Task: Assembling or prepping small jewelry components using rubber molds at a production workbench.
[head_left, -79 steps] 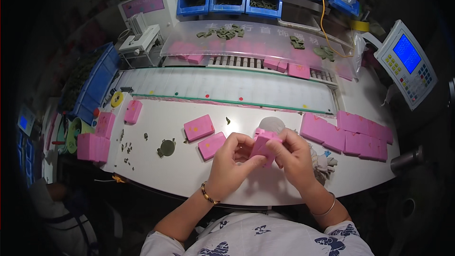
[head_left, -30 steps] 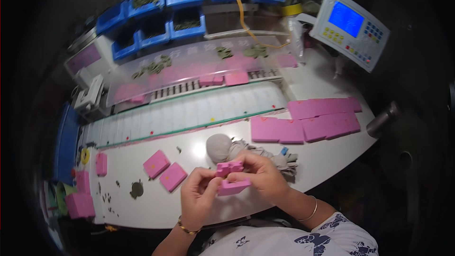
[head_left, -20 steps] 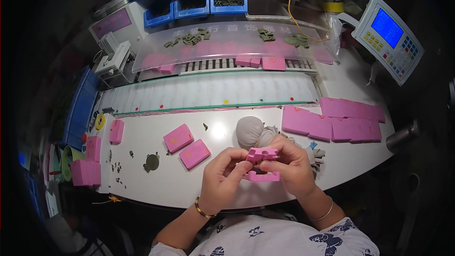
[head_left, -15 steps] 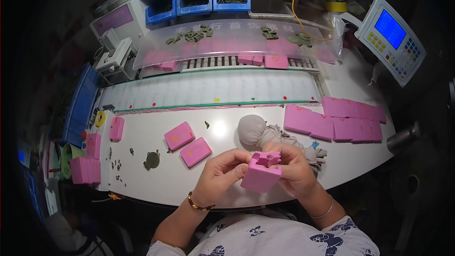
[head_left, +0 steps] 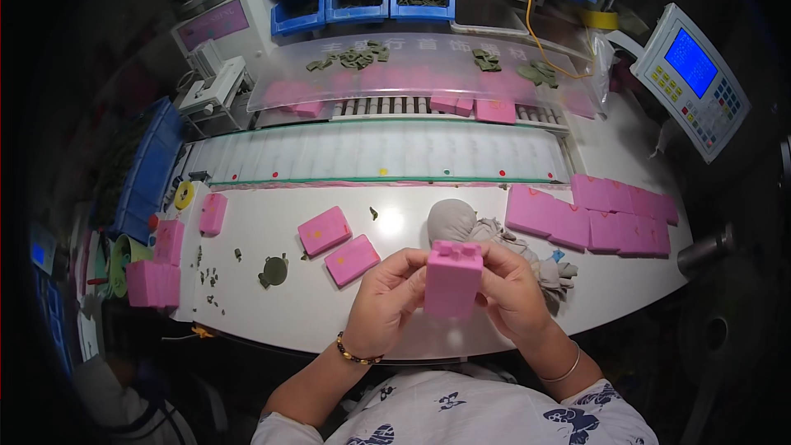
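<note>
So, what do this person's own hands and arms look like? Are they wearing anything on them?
The left hand and right hand wear no gloves. The left wears a beaded bracelet, dark with yellow-gold; the right, a thin silvery bangle. The forearms are bare up to white sleeves, the right one printed in dark blue.

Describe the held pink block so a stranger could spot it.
Find the white table. Near its front edge, the left hand and right hand hold a pink block. Unlike other pink blocks, it's held aloft, notched end showing.
</note>
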